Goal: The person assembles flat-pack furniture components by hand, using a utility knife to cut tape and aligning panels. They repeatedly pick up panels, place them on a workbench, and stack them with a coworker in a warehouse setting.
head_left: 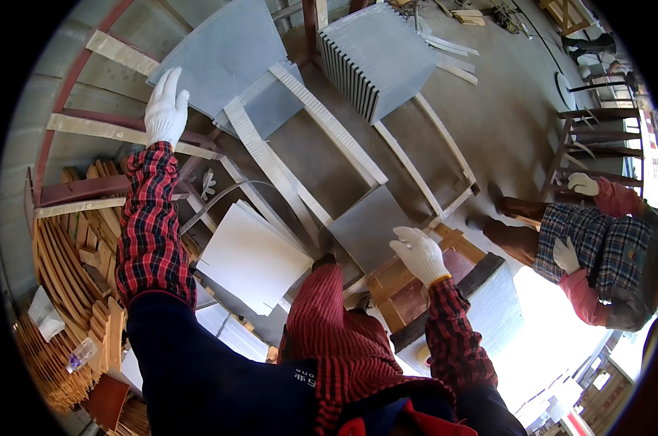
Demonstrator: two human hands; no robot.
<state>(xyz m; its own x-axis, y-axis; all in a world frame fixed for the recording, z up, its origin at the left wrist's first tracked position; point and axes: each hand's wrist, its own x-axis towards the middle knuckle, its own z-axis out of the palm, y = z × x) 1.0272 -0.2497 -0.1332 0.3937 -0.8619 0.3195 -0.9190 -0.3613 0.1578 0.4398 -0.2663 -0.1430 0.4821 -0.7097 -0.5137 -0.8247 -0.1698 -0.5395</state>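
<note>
My left hand (167,109), in a white knit glove, reaches up at the left with its fingers stretched out flat. It lies over the near left edge of a large grey panel (223,54); whether it presses on it I cannot tell. Another grey panel (271,102) shows partly beneath that one. My right hand (419,256), also gloved in white, hovers right of the middle, fingers loosely bent and apart with nothing visible in them. Nearest to it are a smaller grey sheet (372,225) and a wooden frame (387,280) with reddish panels.
A stack of grey panels (387,51) stands at the far side on long pale rails (409,163). White sheets (249,258) lie near my body. Curved wooden strips (71,269) fill the left. At the right, a person in a checked apron (587,236) stands with gloved hands.
</note>
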